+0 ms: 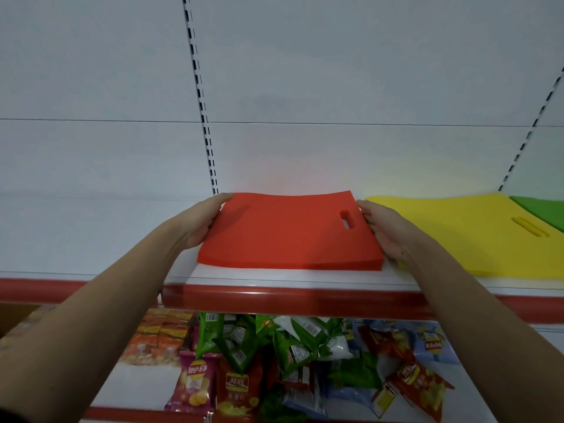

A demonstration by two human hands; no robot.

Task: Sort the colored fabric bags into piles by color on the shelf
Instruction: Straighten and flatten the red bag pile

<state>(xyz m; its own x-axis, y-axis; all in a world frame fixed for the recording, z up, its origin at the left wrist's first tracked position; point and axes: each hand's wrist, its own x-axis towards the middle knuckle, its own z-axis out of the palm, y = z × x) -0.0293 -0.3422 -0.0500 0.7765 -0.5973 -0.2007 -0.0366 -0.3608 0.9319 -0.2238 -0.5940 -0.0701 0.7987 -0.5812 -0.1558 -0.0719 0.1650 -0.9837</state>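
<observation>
A stack of red fabric bags [287, 233] lies flat on the white shelf [274, 277], its handle cut-out toward the right. My left hand [201, 219] presses with straight fingers against the stack's left edge. My right hand [383, 228] presses the same way against its right edge. Right of it lies a stack of yellow bags [476, 230], touching my right hand's far side. A pile of green bags [543, 210] shows at the far right edge, overlapping the yellow stack's corner.
The shelf has a red front lip [290, 300] and a white back panel with slotted uprights [203, 117]. On the shelf below lie several snack packets [274, 361]. A cardboard box [18, 315] sits at lower left.
</observation>
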